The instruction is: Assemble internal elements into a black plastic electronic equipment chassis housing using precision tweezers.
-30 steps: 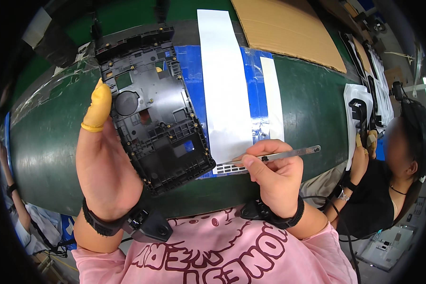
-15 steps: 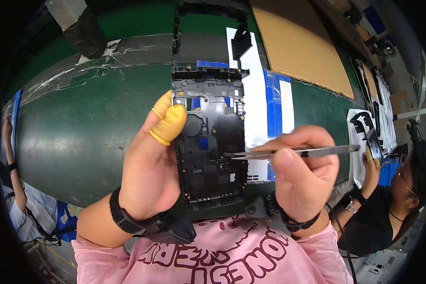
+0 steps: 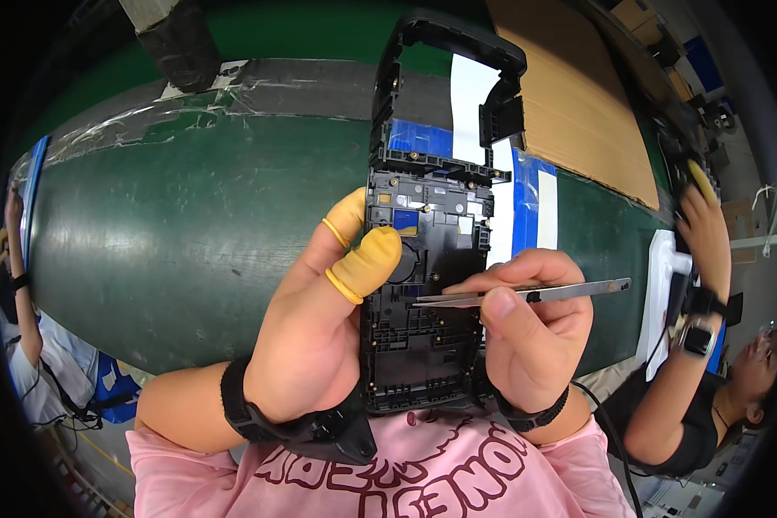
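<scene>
A long black plastic housing [image 3: 432, 345], with an open frame at its far end and brass-coloured inserts over its inner face, is held upright in front of me. My left hand [image 3: 315, 302] grips its left edge; yellow finger cots cover the thumb and a fingertip, and the fingers behind are hidden. Between thumb and fingers, my right hand [image 3: 540, 324] pinches metal tweezers [image 3: 570, 292]. Their tips point left over the middle of the housing, just below a round recess. Whether the tips touch it or hold anything, I cannot tell.
Beneath lies a green work mat [image 3: 173, 233] with dark tape along its far side. Cardboard [image 3: 578, 112] lies at the back right, beside white sheets and blue tape [image 3: 527, 203]. A co-worker's arm [image 3: 708, 259] reaches over the right side; another person's arm [image 3: 24, 302] shows far left.
The housing and my left hand have shifted right and slightly nearer, the housing tilting. The tweezer tips now lie further up the housing. At right, the co-worker's arm has reached farther away.
</scene>
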### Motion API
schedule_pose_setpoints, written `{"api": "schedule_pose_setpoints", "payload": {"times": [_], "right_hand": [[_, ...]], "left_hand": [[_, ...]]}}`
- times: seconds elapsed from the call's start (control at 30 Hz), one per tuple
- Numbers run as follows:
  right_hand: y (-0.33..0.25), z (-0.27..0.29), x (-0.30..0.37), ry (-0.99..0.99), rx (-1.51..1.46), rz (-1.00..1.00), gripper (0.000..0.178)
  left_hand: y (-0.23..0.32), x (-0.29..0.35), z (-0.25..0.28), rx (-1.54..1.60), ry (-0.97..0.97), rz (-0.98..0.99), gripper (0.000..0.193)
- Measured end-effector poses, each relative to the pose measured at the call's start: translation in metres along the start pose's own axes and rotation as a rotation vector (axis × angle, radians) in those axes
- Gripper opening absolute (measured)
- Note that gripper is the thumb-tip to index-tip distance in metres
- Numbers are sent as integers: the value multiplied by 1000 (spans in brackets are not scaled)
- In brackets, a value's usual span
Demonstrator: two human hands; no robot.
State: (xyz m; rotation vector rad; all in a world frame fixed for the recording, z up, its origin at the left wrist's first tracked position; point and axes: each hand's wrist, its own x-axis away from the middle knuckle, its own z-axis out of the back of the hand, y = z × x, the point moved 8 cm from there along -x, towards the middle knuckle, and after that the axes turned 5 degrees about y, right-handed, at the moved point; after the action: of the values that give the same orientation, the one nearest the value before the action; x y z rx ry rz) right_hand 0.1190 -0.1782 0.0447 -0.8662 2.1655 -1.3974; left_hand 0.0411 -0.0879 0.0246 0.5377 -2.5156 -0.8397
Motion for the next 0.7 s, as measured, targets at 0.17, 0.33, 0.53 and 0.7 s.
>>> {"api": "schedule_pose_setpoints", "payload": {"times": [0.17,0.33,0.53,0.7], "right_hand": [[-3,2,0,-5,17,-13,18],[-3,0,0,-38,22,-15,18],[-2,0,0,-30,38,-3,19],[-3,1,-1,-29,54,9,19]], "left_hand": [[0,-1,-4,-18,-13,-6,43],[0,1,-3,15,1,-21,43],[1,0,-3,24,-9,-26,42],[1,-1,-5,32,-28,-19,41]]}}
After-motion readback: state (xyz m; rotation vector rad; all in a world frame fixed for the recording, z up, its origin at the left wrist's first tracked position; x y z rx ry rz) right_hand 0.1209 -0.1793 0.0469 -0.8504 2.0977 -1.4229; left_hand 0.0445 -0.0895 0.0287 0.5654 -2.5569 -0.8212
